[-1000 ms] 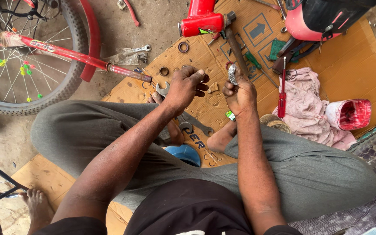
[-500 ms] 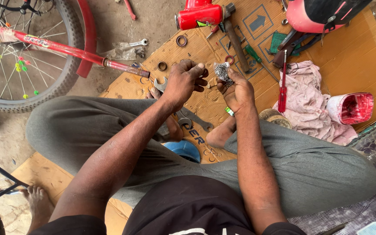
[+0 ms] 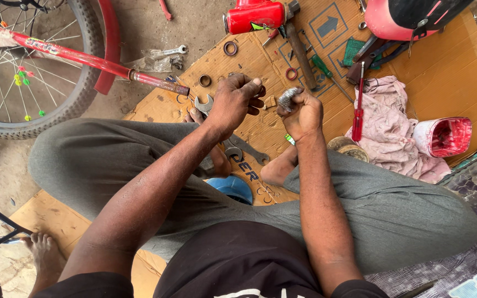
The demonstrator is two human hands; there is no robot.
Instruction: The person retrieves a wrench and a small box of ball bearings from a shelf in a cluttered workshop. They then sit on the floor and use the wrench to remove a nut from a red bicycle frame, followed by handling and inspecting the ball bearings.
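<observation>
The person sits cross-legged on flattened cardboard (image 3: 459, 72), both forearms stretched forward over the knees. The right hand (image 3: 302, 113) is curled into a tight fist, knuckles up, gripping a small greasy metal part (image 3: 289, 98) whose grey end pokes out of the top of the fist. Just at nine o'clock from it, the left hand (image 3: 234, 104) hovers palm down with fingers bent and loosely closed, fingertips turned toward the part; I cannot tell whether it pinches anything. Beneath the left wrist a pair of open-ended wrenches (image 3: 233, 148) lies on the cardboard. At twelve o'clock sits a red can (image 3: 254, 15), at three o'clock a red-handled screwdriver (image 3: 358, 113) on a pink rag (image 3: 390, 138). A bicycle wheel (image 3: 26, 72) stands at ten o'clock.
</observation>
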